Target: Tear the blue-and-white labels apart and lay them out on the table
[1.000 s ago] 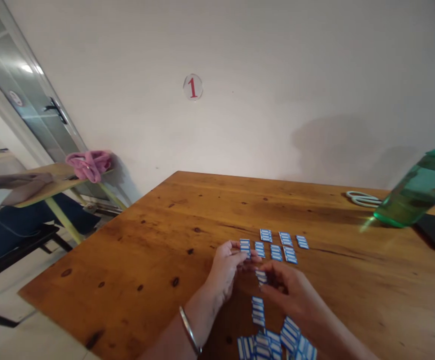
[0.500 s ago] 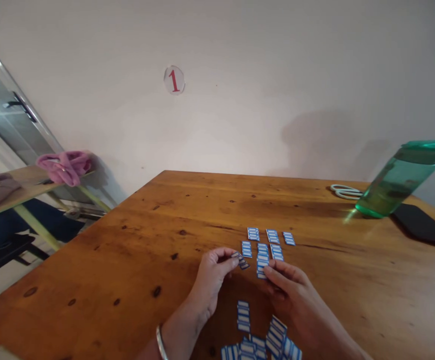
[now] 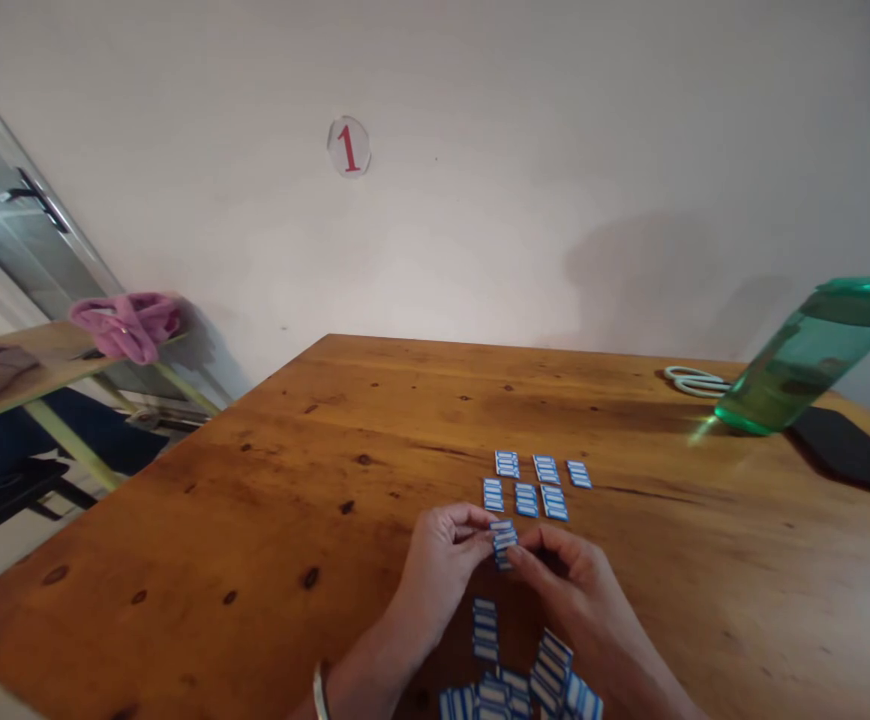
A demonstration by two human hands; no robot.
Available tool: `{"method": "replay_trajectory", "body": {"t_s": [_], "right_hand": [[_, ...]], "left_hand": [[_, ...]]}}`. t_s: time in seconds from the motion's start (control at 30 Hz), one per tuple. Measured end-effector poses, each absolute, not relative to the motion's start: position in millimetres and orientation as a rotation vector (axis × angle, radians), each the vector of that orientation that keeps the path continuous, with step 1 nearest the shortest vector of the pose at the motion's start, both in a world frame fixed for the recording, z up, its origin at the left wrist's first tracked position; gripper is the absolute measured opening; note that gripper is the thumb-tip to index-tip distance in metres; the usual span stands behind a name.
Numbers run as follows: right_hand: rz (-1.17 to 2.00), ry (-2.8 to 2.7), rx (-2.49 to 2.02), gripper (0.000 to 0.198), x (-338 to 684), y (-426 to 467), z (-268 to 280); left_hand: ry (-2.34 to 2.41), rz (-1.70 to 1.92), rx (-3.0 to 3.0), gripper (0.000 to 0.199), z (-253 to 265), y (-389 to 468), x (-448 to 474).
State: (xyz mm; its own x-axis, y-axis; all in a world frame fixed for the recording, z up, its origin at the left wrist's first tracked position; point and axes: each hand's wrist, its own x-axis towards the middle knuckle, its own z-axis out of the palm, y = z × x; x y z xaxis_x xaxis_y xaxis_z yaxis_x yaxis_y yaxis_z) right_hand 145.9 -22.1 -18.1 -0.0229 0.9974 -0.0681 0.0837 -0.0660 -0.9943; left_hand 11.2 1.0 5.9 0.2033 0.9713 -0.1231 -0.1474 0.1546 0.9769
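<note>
In front of me my left hand and my right hand nearly meet. Between their closed fingertips is a small blue-and-white striped card, held from both sides; whether it is one card or two together I cannot tell. Just beyond, similar striped cards lie in two rows, including one at the back left and one at the front right. Nearer to me, between my forearms, a striped card lies by itself, above a loose heap of such cards cut off by the lower edge.
All of this is on a brown wooden table. Toward the right stand a green bottle, a white cable and a flat black object. On the left, a pink cloth lies on another table.
My right hand has moved left, bringing its striped card away from the front row to the card in my left hand. The two cards now meet between my fingertips.
</note>
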Motion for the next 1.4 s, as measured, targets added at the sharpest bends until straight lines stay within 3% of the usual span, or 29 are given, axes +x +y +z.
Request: {"method": "replay_trajectory", "body": {"t_s": [0.43, 1.4], "right_hand": [[1.193, -1.132, -1.311, 0.027, 146, -20, -18], [1.127, -1.178, -1.380, 0.024, 143, -20, -5]], "left_hand": [[0.894, 0.946, 0.926, 0.017, 15, -6, 11], [0.938, 0.926, 1.136, 0.016, 13, -5, 11]]}}
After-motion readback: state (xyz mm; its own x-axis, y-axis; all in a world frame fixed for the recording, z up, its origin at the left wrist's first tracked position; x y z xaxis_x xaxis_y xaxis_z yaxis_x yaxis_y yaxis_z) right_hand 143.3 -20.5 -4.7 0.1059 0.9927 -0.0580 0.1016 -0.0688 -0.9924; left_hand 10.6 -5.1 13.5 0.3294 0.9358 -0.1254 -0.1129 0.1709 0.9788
